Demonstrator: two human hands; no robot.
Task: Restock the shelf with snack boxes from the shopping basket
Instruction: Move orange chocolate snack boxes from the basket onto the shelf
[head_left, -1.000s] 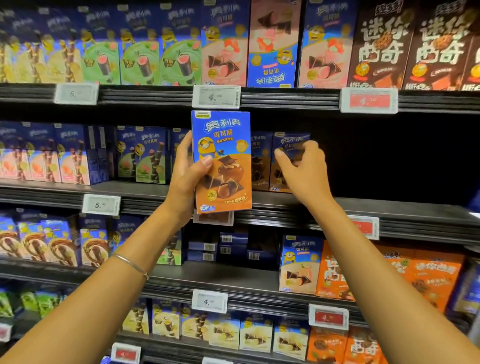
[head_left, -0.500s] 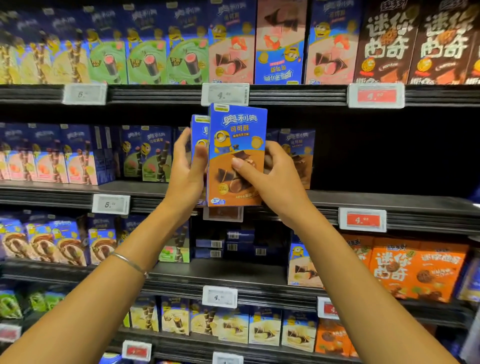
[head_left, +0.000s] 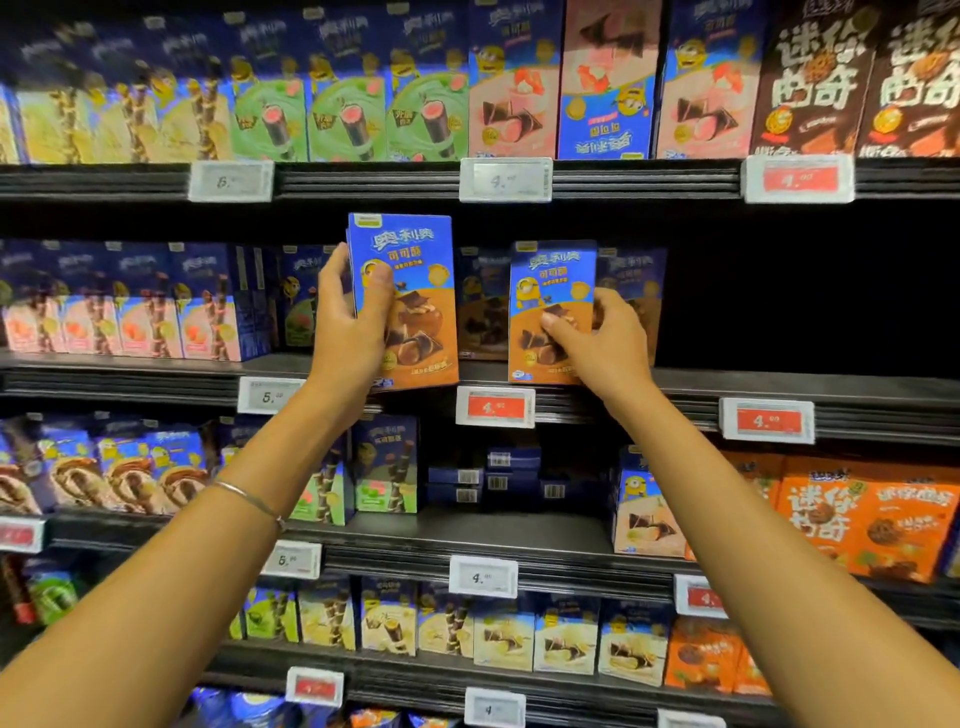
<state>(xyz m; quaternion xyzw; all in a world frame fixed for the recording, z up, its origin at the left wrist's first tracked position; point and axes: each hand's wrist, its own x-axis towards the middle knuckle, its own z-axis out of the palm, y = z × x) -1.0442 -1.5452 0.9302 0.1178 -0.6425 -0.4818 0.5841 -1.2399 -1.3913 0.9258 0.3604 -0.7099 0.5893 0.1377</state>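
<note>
Now the left hand (head_left: 353, 322) grips a blue and orange snack box (head_left: 415, 291) upright, with the thumb across its front and the fingers curled behind its left side. The box is in the air in front of the second shelf (head_left: 779, 385), just left of a red price tag (head_left: 495, 407). Another edge shows behind it, but I cannot tell if this is one more box. The right hand (head_left: 602, 348) pinches a second box (head_left: 550, 291) of the same kind at its lower right part, thumb on the front. This box stands at the front edge of the shelf, just beside similar boxes (head_left: 636, 280) further back. A thin bracelet (head_left: 249, 499) lies on the left wrist.
</note>
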